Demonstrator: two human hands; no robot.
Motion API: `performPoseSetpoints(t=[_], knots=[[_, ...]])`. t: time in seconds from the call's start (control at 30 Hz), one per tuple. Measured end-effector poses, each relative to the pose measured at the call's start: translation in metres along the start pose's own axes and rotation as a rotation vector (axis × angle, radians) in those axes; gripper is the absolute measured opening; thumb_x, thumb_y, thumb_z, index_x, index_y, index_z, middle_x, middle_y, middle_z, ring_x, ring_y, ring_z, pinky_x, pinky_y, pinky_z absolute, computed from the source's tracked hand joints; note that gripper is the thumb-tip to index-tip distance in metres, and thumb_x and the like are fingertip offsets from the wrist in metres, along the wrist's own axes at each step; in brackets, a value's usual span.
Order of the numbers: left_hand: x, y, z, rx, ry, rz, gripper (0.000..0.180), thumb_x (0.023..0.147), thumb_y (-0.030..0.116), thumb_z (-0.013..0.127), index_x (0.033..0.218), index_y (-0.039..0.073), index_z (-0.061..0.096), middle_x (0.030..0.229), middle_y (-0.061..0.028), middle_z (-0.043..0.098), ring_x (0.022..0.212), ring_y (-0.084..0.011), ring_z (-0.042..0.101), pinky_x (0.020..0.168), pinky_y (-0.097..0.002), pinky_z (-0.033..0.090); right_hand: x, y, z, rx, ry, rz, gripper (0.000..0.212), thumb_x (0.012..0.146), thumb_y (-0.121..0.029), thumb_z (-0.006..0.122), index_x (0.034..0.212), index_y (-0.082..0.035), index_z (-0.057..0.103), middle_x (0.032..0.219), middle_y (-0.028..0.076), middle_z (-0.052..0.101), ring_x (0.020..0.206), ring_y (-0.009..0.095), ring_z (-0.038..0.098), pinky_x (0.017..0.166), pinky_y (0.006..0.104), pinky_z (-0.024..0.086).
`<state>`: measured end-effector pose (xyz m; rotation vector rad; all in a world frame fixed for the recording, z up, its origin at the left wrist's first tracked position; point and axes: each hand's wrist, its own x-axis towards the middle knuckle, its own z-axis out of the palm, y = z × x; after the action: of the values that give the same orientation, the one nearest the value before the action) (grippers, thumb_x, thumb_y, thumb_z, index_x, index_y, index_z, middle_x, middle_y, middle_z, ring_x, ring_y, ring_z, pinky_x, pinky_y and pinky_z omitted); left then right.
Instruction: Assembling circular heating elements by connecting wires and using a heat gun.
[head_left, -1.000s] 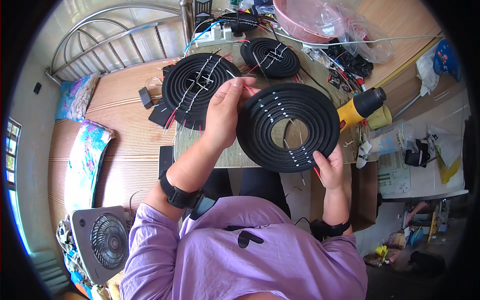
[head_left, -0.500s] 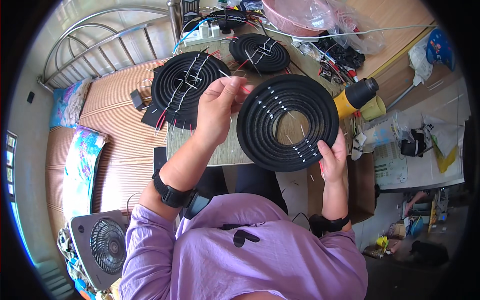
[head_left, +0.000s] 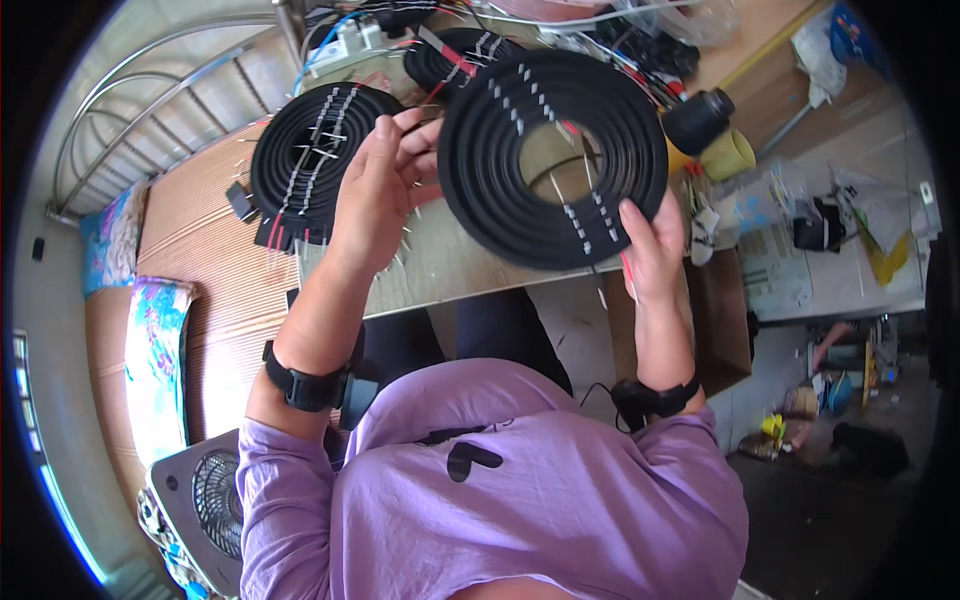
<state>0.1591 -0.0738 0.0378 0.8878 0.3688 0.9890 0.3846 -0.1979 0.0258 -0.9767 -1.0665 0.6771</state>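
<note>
Above the grey bench top (head_left: 450, 265), a large black coiled ring (head_left: 553, 155) is held up between both hands. Its left edge is pinched by the left hand (head_left: 375, 195), fingers closed on the rim, while the right hand (head_left: 650, 245) grips the lower right edge, thumb over the white clips on the coil. Left of the bench top's near corner lies a second black coil (head_left: 320, 160), flat, with red and white wire ends sticking out. Beyond the held ring, a third black coil (head_left: 450, 55) rests at the far side, and right of the ring stand a black cylinder (head_left: 698, 120) and a yellow cup (head_left: 727, 155).
</note>
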Motion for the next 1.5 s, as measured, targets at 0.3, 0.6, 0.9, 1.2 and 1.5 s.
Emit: performPoseSetpoints(t=[0.3, 0.6, 0.9, 1.2, 1.5], knots=[[-0.008, -0.032, 0.018, 0.315, -0.305, -0.328, 0.025, 0.085, 0.014, 0.057, 0.107, 0.002, 0.055, 0.096, -0.0050, 0.061, 0.086, -0.0122, 0.059, 0.071, -0.0237, 0.049, 0.020, 0.003, 0.043, 0.130, 0.144, -0.065, 0.029, 0.084, 0.001, 0.051, 0.112, -0.002, 0.045, 0.102, 0.006, 0.055, 0.085, 0.009, 0.055, 0.072, 0.0219, 0.047], [-0.009, -0.035, 0.010, 0.316, -0.316, -0.306, 0.017, 0.083, 0.007, 0.059, 0.098, 0.000, 0.059, 0.088, -0.0046, 0.062, 0.081, -0.0122, 0.061, 0.068, -0.0227, 0.049, 0.017, 0.006, 0.058, 0.190, 0.152, -0.012, 0.027, 0.085, 0.000, 0.052, 0.111, -0.003, 0.045, 0.097, 0.004, 0.056, 0.082, 0.008, 0.055, 0.068, 0.0203, 0.047], [-0.013, -0.034, 0.009, 0.296, -0.285, -0.379, 0.012, 0.082, 0.009, 0.061, 0.090, 0.000, 0.060, 0.084, -0.0059, 0.062, 0.078, -0.0134, 0.061, 0.065, -0.0237, 0.049, 0.017, 0.017, 0.055, 0.160, 0.132, -0.036, 0.026, 0.085, 0.000, 0.051, 0.111, -0.001, 0.046, 0.098, 0.005, 0.056, 0.082, 0.007, 0.054, 0.069, 0.0201, 0.046], [-0.008, -0.039, -0.004, 0.455, -0.234, -0.204, 0.023, 0.086, 0.014, 0.056, 0.105, 0.001, 0.054, 0.099, -0.0097, 0.060, 0.087, -0.0165, 0.060, 0.075, -0.0265, 0.047, 0.024, 0.012, 0.054, 0.111, 0.058, -0.178, 0.025, 0.085, 0.001, 0.049, 0.110, -0.001, 0.045, 0.102, 0.007, 0.056, 0.094, 0.013, 0.053, 0.083, 0.0250, 0.043], [0.002, -0.005, -0.038, -0.446, -0.504, -0.421, 0.055, 0.091, 0.038, 0.037, 0.130, 0.000, 0.031, 0.125, -0.0208, 0.043, 0.106, -0.0290, 0.052, 0.085, -0.0437, 0.047, 0.025, 0.001, 0.020, -0.302, -0.493, -0.551, 0.009, 0.082, -0.007, 0.055, 0.076, -0.010, 0.050, 0.116, 0.016, 0.055, 0.125, 0.024, 0.036, 0.107, 0.0382, 0.012]])
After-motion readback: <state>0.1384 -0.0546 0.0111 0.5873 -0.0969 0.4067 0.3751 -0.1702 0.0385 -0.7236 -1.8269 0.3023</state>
